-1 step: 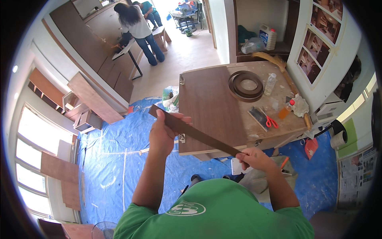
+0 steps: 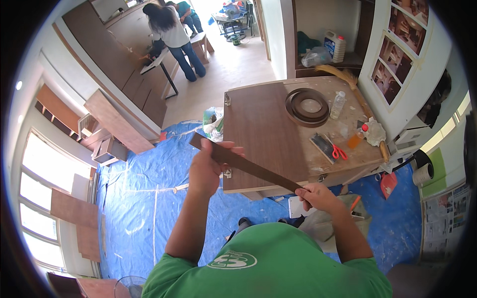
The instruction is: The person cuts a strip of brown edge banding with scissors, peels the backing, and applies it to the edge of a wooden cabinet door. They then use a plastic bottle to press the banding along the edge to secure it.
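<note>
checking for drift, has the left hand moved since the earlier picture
Yes, the left hand has shifted slightly right, reaching farther over the unmoved brown panel.

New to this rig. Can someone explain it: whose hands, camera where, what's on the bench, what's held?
No robot here: these are a person's own bare hands. The view looks down from the left one of two wide fisheye cameras worn on the head, so straight edges bend near the rim. The left hand and right hand hold a long, flat brown strip between them. On the pale wooden worktop are a flat dark-brown panel, coiled brown banding, red-handled scissors, a clear plastic bottle and a red-capped bottle of orange liquid.
</note>
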A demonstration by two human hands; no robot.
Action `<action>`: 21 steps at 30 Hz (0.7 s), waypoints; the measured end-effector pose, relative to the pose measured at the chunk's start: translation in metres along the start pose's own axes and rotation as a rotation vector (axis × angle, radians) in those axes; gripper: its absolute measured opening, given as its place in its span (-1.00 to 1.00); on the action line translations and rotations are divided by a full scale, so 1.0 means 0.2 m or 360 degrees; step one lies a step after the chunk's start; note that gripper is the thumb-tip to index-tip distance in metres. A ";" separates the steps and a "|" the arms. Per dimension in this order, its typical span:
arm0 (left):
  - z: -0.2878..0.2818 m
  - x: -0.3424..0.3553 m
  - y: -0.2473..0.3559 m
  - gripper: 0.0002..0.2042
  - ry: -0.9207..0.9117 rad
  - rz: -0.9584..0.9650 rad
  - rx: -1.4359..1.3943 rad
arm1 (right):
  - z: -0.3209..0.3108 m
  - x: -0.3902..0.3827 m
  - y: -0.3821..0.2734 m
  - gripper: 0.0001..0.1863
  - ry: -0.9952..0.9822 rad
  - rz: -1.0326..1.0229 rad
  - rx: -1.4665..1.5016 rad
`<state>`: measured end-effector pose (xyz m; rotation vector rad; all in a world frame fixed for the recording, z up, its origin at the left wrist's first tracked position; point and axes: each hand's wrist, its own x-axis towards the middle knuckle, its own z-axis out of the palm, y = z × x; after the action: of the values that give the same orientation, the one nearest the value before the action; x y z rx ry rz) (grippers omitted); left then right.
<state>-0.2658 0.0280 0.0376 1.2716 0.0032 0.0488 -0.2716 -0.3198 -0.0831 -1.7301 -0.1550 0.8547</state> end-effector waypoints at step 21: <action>0.06 0.11 -0.04 -0.64 0.0316 0.0662 0.0408 | -0.09 0.11 -0.09 -0.47 -0.0450 -0.0337 -0.0404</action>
<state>-0.2433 0.0154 0.0349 1.5015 -0.0865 0.5473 -0.2386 -0.3166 -0.0765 -1.7789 -0.6488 0.9490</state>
